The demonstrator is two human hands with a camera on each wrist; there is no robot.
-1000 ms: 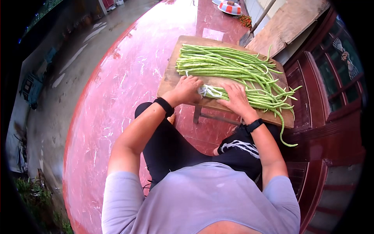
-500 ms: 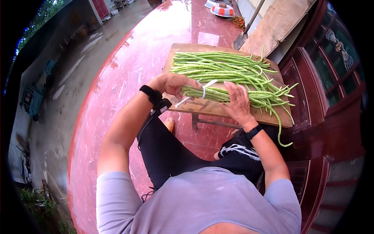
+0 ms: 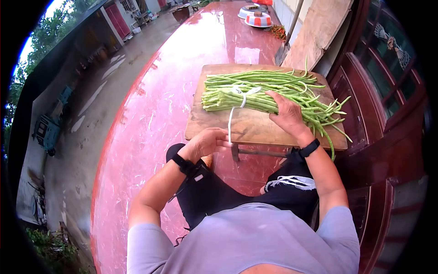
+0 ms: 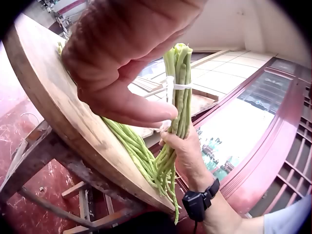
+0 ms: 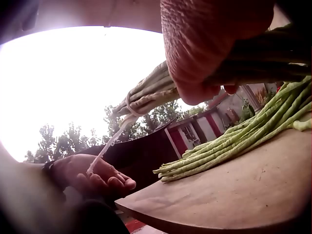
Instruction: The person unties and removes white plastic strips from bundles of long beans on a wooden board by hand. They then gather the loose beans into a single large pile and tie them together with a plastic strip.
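My right hand grips a bundle of long green beans, raised over the wooden table. A white strip is tied around the bundle near its cut ends, seen also in the left wrist view as a white band. One tail of it runs down taut to my left hand, which pinches its end beyond the table's near edge. In the right wrist view the strip slants from the bundle to the left hand. More loose long beans lie on the table behind the bundle.
White strips lie across the right thigh. A dark red door and a leaning wooden board stand at the right. Covered basins sit on the red floor at the back.
The bundle has been lifted off the near side of the table and shifted over the other beans. My left hand has moved from its cut ends toward me, drawing the white strip out.
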